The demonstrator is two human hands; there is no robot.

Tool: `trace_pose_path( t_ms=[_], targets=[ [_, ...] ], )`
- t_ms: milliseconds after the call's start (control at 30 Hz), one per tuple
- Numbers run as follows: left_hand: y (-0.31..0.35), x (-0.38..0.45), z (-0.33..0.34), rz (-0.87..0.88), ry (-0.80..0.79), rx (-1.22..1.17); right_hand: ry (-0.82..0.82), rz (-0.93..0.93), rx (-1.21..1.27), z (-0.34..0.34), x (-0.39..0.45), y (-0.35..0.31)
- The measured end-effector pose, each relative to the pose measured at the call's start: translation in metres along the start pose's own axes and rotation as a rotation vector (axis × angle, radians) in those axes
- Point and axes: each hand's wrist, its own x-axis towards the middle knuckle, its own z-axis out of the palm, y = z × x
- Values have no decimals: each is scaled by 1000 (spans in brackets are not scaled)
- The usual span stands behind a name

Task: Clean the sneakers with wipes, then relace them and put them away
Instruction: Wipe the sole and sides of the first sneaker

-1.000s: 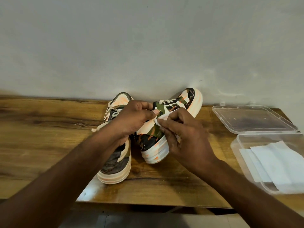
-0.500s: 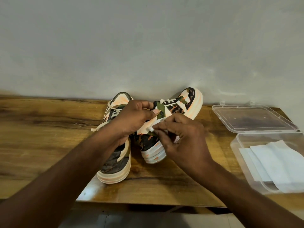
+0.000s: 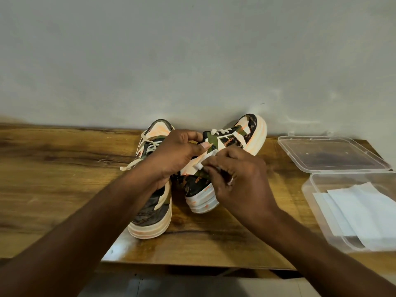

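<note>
Camouflage-patterned sneaker (image 3: 225, 151) beside the clear plastic box (image 3: 321, 211) — left hand (image 3: 175, 155) grips it, right hand (image 3: 235, 179) pinches a white wipe (image 3: 205, 160); short, firm strokes would suit best.

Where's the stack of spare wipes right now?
In the head view, the spare wipes lie inside the clear plastic box at the table's right edge, just in front of its open lid.

A plain grey-white wall (image 3: 192, 50) filled the upper half, faintly scuffed toward 2 o'clock. Against it stood a wooden counter (image 3: 53, 179) with glossy brown grain and dark streaks. Pale floor (image 3: 192, 286) showed at 6 o'clock below its front edge. Light was soft and even.
</note>
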Motion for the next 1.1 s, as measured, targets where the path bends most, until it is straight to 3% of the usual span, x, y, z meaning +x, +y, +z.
trace_pose_path(
  t_ms=[200, 433, 600, 700, 900, 1100],
  targets=[
    [-3, 2, 2, -6, -29, 6, 126, 164, -60, -19, 19, 29],
    [-5, 2, 0, 7, -17, 12, -15, -19, -19, 3, -1, -1],
    [-4, 2, 3, 14, -20, 2, 99, 125, -57, -16, 20, 29],
    [-4, 2, 3, 10, -20, 4, 82, 147, -28, -14, 17, 25],
    [-5, 4, 1, 1, 13, 14, -30, -15, 23, 0, 5, 3],
    [-3, 1, 3, -7, -6, 14, 121, 187, -10, -19, 21, 28]
  ],
)
